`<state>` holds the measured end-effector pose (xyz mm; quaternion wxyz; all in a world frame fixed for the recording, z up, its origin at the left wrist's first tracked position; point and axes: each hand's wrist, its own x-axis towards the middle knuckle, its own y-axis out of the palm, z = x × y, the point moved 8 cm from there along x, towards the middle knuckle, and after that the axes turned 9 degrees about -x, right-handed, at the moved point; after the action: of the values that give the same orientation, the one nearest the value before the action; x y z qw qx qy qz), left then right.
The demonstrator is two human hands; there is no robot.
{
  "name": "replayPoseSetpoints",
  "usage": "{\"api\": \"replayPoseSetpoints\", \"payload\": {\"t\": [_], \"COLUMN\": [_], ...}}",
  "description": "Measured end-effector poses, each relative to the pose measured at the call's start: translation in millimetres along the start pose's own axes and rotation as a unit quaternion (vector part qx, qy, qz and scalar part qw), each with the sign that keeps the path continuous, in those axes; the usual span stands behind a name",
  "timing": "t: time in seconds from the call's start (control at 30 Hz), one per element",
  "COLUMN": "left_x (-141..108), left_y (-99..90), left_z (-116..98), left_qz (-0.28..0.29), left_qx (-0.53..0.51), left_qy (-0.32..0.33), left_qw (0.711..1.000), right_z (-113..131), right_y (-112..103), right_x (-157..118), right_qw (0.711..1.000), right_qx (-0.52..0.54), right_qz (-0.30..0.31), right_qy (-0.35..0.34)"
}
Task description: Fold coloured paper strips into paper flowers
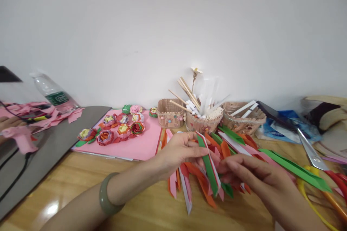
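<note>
Green folded paper strip, edged in white and red, slanted above the wooden table, pinched between the thumb and fingers of the person's left hand. Those fingers were closed on it near its upper part, and its lower end hung free toward the near side. Just beside it, the right hand reached in with its fingers curled and loosely bent; whether they had hold of a strip could not be told, as their tips were lost among the paper. Beneath and around both hands lay a loose pile of folded strips in orange, pink, white and green. A jade-green bangle circled the left wrist.

Behind the pile stood three decorated baskets, the middle basket full of sticks. Left of them, layered paper flowers rested on a pink sheet. Scissors lay to the right. At the far left, another person's hand was near a pink glue gun.
</note>
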<state>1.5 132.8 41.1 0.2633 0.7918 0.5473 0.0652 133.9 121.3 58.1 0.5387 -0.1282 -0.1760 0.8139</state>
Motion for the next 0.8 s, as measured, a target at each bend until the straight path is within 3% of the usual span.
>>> {"api": "replayPoseSetpoints", "payload": {"t": [0.13, 0.2, 0.37, 0.5, 0.63, 0.8], "left_x": [-1.5, -2.9, -3.8, 2.6, 7.3, 13.2], "left_y": [-14.0, -30.4, -80.3, -106.1, -106.0, -92.4], "left_z": [-23.4, -45.4, -74.7, -64.6, -48.4, -33.5], "left_qz": [0.025, 0.007, -0.047, -0.055, -0.026, 0.015], "left_qx": [0.22, 0.416, 0.545, 0.6, 0.603, 0.549], "left_qy": [-0.038, -0.015, -0.018, -0.065, -0.107, -0.11], "left_qw": [0.974, 0.909, 0.837, 0.795, 0.79, 0.828], "right_z": [-0.1, 3.5, 17.9, 23.9, 21.8, 20.0], "right_y": [-20.5, -19.2, -0.1, 8.8, 8.9, 9.0], "right_x": [0.1, 0.1, -5.8, -10.8, -10.0, -7.5], "right_qw": [0.996, 0.995, 0.97, 0.952, 0.948, 0.95], "right_qx": [-0.017, -0.053, -0.208, -0.255, -0.272, -0.267], "right_qz": [-0.088, -0.086, -0.055, -0.031, -0.017, -0.021], "right_qy": [0.002, -0.02, -0.114, -0.165, -0.165, -0.16]}}
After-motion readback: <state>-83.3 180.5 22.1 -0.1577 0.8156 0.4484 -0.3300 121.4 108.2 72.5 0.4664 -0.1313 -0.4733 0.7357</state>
